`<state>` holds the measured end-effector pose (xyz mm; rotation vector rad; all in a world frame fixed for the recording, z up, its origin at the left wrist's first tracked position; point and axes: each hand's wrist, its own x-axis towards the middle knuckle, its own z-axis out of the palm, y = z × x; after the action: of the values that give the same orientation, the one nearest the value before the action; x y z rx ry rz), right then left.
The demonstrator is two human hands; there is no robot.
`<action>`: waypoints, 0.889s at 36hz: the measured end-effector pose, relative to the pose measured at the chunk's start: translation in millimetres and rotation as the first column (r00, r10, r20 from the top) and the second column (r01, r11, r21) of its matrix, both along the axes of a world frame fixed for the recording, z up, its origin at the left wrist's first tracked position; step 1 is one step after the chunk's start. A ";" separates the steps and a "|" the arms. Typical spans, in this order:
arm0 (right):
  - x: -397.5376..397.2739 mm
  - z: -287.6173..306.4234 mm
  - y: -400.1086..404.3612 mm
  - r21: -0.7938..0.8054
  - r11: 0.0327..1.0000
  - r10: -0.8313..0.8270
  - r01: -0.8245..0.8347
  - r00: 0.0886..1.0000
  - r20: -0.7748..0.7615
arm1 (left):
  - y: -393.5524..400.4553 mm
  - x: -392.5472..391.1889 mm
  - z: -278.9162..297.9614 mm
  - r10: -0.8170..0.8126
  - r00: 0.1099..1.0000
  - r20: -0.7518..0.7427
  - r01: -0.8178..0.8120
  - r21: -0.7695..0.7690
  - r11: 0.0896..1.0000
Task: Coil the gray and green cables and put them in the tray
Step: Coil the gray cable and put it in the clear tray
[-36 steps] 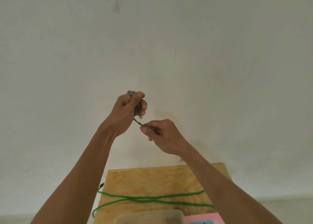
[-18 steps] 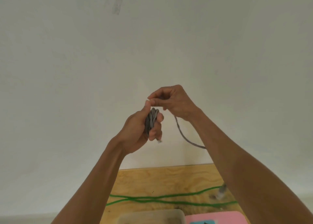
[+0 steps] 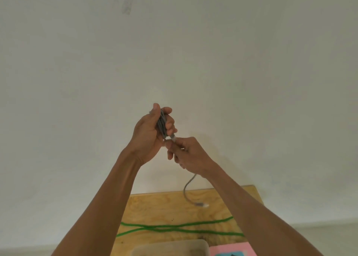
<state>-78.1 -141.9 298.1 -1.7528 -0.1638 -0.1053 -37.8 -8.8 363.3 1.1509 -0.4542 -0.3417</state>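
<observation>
My left hand (image 3: 150, 132) is raised in front of the wall and grips a bundle of coiled gray cable (image 3: 162, 125). Just below and to the right, my right hand (image 3: 187, 153) pinches the same cable near the coil. The loose tail of the gray cable hangs from under my right hand, and its plug end (image 3: 201, 204) dangles just over the wooden table (image 3: 155, 207). The green cable (image 3: 174, 227) lies uncoiled in long strands across the table. A beige tray (image 3: 170, 246) sits at the bottom edge, partly cut off.
A pink object (image 3: 228, 251) lies right of the tray at the frame's bottom. A plain white wall (image 3: 251, 81) stands behind the table, with a strip of tape (image 3: 126, 2) high up. My forearms cross over the table's left and right sides.
My right hand has come down from above the coil to below it, wrapping the gray cable round. The left hand rose slightly, and the hanging tail is shorter.
</observation>
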 end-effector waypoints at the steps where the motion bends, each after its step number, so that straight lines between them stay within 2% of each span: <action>1: -1.5 -3.1 1.8 0.001 1.000 0.000 0.000 1.000 -0.004 | 0.3 3.8 0.3 0.049 0.999 0.023 -0.049 0.019 0.999; 4: -4.4 -9.1 5.0 -0.077 0.997 -0.026 0.029 0.999 0.039 | 5.1 16.4 -0.7 0.144 0.974 0.174 -0.177 0.186 0.966; 7: -2.9 1.9 -2.6 -0.197 0.978 -0.049 0.066 0.995 0.091 | 12.7 23.8 -8.2 0.111 0.918 0.381 -0.288 0.448 0.846; 9: -2.2 18.7 -10.3 -0.305 0.951 -0.016 0.057 0.991 0.136 | 16.1 26.5 -16.6 0.052 0.889 0.455 -0.330 0.558 0.761; 11: -2.3 39.6 -17.0 -0.407 0.912 0.039 0.045 0.980 0.195 | 18.8 25.5 -23.4 -0.001 0.884 0.468 -0.323 0.612 0.722; 15: 6.1 81.4 -30.8 -0.496 0.868 0.127 0.023 0.956 0.266 | 22.3 12.4 -35.3 -0.120 0.933 0.339 -0.136 0.643 0.754; 18: 20.0 92.5 -39.2 -0.412 0.911 0.114 0.011 0.954 0.276 | 19.2 -6.4 -36.2 -0.186 0.975 0.122 0.102 0.498 0.861; 20: 27.4 88.3 -40.4 -0.263 0.964 0.097 -0.024 0.959 0.268 | 14.3 -17.2 -31.8 -0.245 0.969 0.029 0.224 0.308 0.925; 23: 31.5 67.4 -34.0 -0.007 0.999 0.050 -0.049 0.976 0.210 | 7.9 -25.0 -23.9 -0.325 0.945 -0.035 0.326 0.037 0.944; 25: 28.2 47.5 -25.7 0.115 0.991 0.050 -0.070 0.984 0.170 | 5.9 -25.9 -19.7 -0.334 0.942 -0.031 0.333 -0.045 0.942; 28: 14.8 20.8 -12.4 0.227 0.966 0.103 -0.125 0.989 0.104 | 4.3 -24.9 -12.6 -0.265 0.964 -0.028 0.262 -0.079 0.962; 32: 1.6 -6.7 6.7 0.111 0.993 -0.033 0.029 0.999 0.030 | 5.9 -17.5 -5.2 -0.175 0.980 -0.092 0.159 -0.158 0.975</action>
<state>-76.5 -135.2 291.4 -1.6444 -0.1509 -0.1618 -55.3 -3.0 358.1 0.9460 -0.4771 -0.5045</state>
